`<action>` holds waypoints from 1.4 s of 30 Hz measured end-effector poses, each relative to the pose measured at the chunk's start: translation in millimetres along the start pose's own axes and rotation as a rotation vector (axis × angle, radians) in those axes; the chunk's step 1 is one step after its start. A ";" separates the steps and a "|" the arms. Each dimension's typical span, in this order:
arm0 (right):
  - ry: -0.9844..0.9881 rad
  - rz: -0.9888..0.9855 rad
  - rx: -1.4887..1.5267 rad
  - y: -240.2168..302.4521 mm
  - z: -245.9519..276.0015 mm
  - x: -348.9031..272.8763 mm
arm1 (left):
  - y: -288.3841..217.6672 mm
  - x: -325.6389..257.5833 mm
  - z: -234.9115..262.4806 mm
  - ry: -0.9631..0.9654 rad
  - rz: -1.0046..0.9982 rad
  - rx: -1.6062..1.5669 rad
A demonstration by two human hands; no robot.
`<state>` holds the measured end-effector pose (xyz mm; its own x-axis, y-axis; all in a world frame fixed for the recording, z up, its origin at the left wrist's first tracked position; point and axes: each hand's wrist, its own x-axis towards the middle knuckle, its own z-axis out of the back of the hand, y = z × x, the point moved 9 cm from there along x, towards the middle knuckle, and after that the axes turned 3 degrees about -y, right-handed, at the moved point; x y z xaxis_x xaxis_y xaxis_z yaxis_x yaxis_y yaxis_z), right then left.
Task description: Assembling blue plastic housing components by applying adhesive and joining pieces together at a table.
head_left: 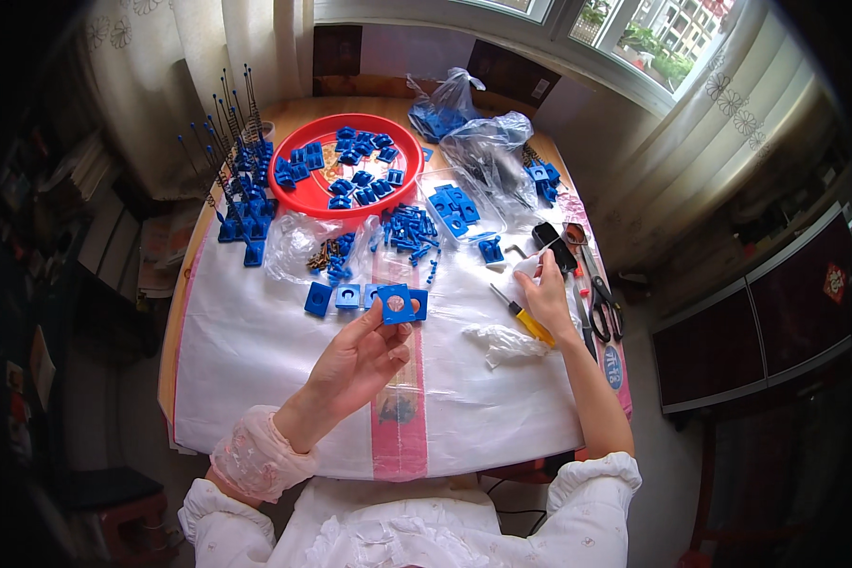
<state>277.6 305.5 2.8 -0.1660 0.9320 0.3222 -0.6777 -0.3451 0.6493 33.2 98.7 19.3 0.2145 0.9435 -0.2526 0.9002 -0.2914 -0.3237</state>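
My left hand [362,348] pinches a blue square plate [384,309] with a round hole, held up over the near middle of the table. Just behind it, a row of blue square pieces [347,296] lies on the white sheet, partly covered by the held plate. My right hand [547,298] is closed around a small white object [526,273], mostly hidden by the fingers, so its kind does not show. Below that hand lie a yellow-handled screwdriver [530,324] and a crumpled white tissue [505,344].
A red round tray [285,194] holds blue parts. Blue pieces with upright springs and rods [246,204] crowd the far left. Small blue pins [409,230] are heaped mid-table beside plastic bags [298,248]. Black-handled scissors [604,308] and a black box [551,244] lie right.
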 end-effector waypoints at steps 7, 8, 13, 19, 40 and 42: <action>-0.064 0.033 0.002 14.6 21.1 -4.5 | 8.7 6.9 -1.3 0.019 0.033 0.005; -0.087 0.043 0.008 18.2 28.7 -6.6 | 9.1 7.2 -2.0 0.022 0.035 0.006; -0.185 0.021 0.076 33.5 60.9 -21.3 | 9.8 8.8 -0.1 0.055 0.044 0.008; -0.132 0.061 0.419 71.0 47.7 -68.0 | 9.9 8.4 -5.3 0.061 0.051 0.000; 0.595 -0.360 1.560 189.9 -79.9 -107.2 | 16.3 4.2 -23.2 0.115 0.031 -0.019; 0.602 -0.366 1.529 188.8 -83.1 -109.3 | 17.5 5.4 -20.9 0.169 0.032 -0.041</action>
<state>108.3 147.6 32.9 -0.6443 0.7636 -0.0421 0.4686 0.4377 0.7674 58.0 102.0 31.3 0.3008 0.9479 -0.1046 0.9059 -0.3183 -0.2793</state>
